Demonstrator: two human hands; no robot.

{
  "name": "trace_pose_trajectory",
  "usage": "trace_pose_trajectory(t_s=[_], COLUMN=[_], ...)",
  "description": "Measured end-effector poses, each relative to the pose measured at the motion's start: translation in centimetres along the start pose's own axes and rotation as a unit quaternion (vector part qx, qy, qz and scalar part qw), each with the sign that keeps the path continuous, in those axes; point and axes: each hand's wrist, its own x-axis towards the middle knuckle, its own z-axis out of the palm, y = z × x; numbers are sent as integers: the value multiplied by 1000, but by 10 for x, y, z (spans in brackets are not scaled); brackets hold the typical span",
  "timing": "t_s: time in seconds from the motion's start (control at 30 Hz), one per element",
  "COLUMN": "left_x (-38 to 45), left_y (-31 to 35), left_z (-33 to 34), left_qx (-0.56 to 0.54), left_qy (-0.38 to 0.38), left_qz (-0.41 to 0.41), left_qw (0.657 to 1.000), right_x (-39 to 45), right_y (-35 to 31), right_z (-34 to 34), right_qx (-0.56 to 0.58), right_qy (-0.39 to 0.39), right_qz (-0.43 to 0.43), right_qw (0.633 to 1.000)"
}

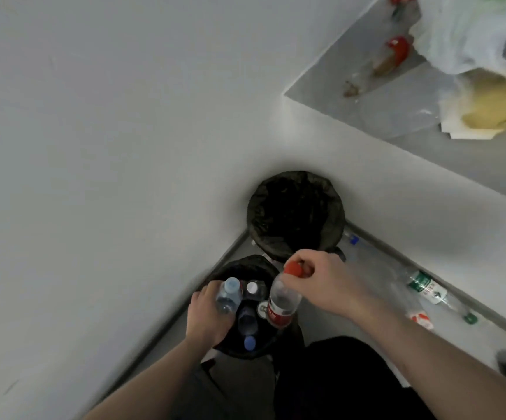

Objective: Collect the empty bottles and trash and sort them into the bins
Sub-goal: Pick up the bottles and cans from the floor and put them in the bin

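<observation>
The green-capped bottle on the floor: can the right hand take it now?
Probably not yet: the right hand grips the red-capped bottle over the near bin. The green-capped bottle lies unobstructed by the wall.

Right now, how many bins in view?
2, both black-lined, in the wall corner: near bin under the hands, holding bottles; far bin behind it, against the corner. Others may sit outside the frame.

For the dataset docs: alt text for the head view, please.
Seen from above, a person's right hand holds a red-capped bottle by its cap and the left hand holds a clear bottle, both over a black bin already holding bottles. A second bin stands in the corner behind; more bottles lie along the wall.
</observation>
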Motion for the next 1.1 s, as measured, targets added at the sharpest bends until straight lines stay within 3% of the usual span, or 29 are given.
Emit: trace_pose_trajectory(t_s=[0.17,0.37,0.87,1.1], left_x=[-5,-9,29,24], left_y=[-35,-63,-75,-67], left_z=[30,38,76,64], left_qx=[-27,-48,-99,-82], left_qy=[-2,-25,-95,-109], left_qz=[41,-7,-144,-123], left_qw=[999,998,980,983], right_x=[-19,-26,-1,-8], right_y=[3,-5,31,22], right_z=[42,69,57,57], right_qx=[-48,-49,-75,-92], right_qy=[27,103,31,54], right_qz=[19,20,11,-18], right_qw=[998,993,997,994])
